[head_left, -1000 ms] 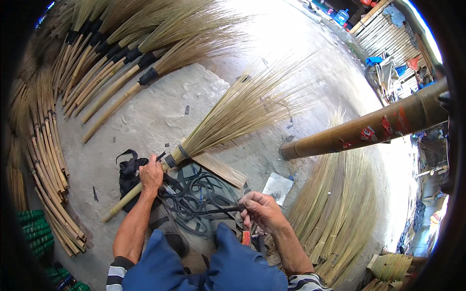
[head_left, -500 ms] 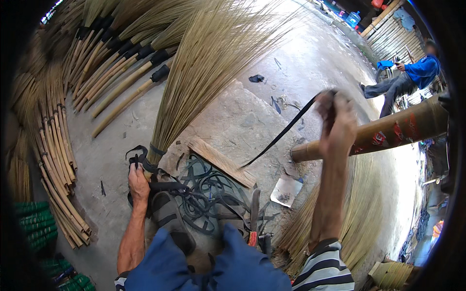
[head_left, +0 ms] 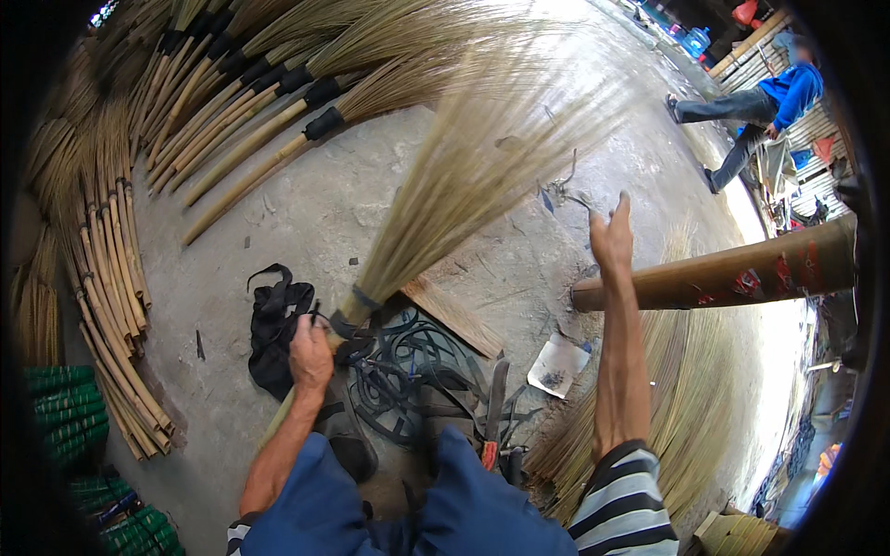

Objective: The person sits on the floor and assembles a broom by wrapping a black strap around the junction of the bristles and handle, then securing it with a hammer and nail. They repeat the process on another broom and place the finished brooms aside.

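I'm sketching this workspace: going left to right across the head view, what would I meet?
Green striped bundles, crumpled black fabric, left hand gripping a tan grass broom by its handle, red-handled metal knife, white paper sheet, right hand, another person in a blue jacket.

Workshop for brooms, by the look: you have bound brooms (head_left: 295, 78) in rows, loose grass (head_left: 681, 398), dark strips (head_left: 413, 371), a knife (head_left: 496, 398) on rough floor (head_left: 213, 296).

Left hand (head_left: 311, 354) is gripping a broom (head_left: 394, 243) by its handle (head_left: 279, 414), bristles (head_left: 454, 176) fanning out. Right hand (head_left: 612, 239) is hovering near a bamboo pole (head_left: 718, 279). Dark strips (head_left: 399, 382) are lying tangled beside a wooden board (head_left: 454, 318); a knife (head_left: 496, 398) is resting nearby.
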{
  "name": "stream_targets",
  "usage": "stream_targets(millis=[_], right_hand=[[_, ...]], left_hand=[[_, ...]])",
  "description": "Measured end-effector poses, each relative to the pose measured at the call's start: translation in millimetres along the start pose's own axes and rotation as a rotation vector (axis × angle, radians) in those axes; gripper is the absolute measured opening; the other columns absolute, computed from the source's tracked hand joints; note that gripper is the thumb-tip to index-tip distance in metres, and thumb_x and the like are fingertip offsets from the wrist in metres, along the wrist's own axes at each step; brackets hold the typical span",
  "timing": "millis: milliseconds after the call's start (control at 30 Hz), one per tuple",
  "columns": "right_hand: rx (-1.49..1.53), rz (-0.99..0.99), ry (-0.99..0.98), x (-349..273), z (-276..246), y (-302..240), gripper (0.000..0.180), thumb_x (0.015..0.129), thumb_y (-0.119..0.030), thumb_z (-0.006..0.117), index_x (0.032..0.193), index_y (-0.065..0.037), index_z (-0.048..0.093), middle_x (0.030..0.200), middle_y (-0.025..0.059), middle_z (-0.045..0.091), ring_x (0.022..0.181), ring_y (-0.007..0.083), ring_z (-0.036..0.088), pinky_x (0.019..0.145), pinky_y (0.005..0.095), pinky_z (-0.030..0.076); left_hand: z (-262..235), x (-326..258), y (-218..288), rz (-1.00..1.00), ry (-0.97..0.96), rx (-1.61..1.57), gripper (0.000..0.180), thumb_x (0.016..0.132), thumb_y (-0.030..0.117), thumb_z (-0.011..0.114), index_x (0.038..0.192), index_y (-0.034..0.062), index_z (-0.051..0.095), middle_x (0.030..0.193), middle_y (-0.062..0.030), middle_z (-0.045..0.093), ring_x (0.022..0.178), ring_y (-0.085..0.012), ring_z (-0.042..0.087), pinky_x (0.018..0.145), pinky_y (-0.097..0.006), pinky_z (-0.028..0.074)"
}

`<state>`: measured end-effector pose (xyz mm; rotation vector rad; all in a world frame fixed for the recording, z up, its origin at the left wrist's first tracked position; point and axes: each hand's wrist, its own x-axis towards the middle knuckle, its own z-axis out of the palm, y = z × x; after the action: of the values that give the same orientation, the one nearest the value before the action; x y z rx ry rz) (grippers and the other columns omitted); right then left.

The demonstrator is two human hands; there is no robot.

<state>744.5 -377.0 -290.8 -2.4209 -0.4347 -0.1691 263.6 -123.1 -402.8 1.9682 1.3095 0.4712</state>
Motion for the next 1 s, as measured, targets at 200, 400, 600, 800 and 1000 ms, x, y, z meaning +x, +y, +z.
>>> stream_targets(millis=[200,400,600,800,1000], right_hand=[[0.178,-0.076,-0.279,-157.8,30.5,7.4,0.065,0.098,-0.009,0.072,0.157,0.009,0.053,0.153,0.0353,0.061,0.145,0.0485,0.059,0.124,0.0498,0.046],[0.418,-0.11,-0.486,-261.0,42.8,-40.8,0.051,0.103,-0.015,0.071,0.149,0.004,0.06,0.141,0.0272,0.069,0.13,0.0389,0.07,0.105,0.046,0.058],[0.907,-0.015,-0.736,-276.0,50.0,-106.1,0.063,0.113,-0.037,0.062,0.16,0.004,0.052,0.147,0.0252,0.068,0.139,0.0339,0.065,0.12,0.0439,0.048],[1.268,-0.11,-1.421,-290.7,45.2,-174.1,0.061,0.121,-0.049,0.045,0.149,0.002,0.063,0.126,0.0116,0.071,0.121,0.019,0.064,0.112,0.0346,0.048],[0.751,-0.031,-1.199,-311.4,-21.7,-58.1,0.043,0.106,-0.029,0.068,0.137,0.0,0.071,0.115,0.0106,0.074,0.102,0.02,0.068,0.092,0.038,0.055]], left_hand=[[44.6,-10.1,-13.7,-0.038,-0.16,0.254,0.041,0.111,0.037,0.047,0.128,0.004,0.063,0.108,-0.0342,0.074,0.106,-0.0581,0.069,0.091,-0.067,0.05],[40.4,-15.2,-5.0,0.081,-0.092,0.092,0.029,0.111,0.025,0.054,0.119,-0.0007,0.064,0.094,-0.029,0.073,0.089,-0.0509,0.072,0.08,-0.057,0.054],[-31.1,-41.7,99.2,0.017,-0.337,-0.902,0.028,0.122,0.025,0.05,0.117,0.0019,0.063,0.086,-0.0091,0.07,0.075,-0.0184,0.068,0.074,-0.034,0.058],[-109.3,-25.5,217.3,0.102,-0.22,-1.277,0.029,0.122,0.03,0.051,0.122,0.004,0.063,0.07,-0.0042,0.062,0.056,-0.0156,0.059,0.067,-0.035,0.054],[-186.0,61.6,191.3,0.228,-0.001,-1.578,0.028,0.122,0.025,0.051,0.133,0.005,0.066,0.075,0.0018,0.055,0.059,-0.0089,0.046,0.072,-0.031,0.046]])
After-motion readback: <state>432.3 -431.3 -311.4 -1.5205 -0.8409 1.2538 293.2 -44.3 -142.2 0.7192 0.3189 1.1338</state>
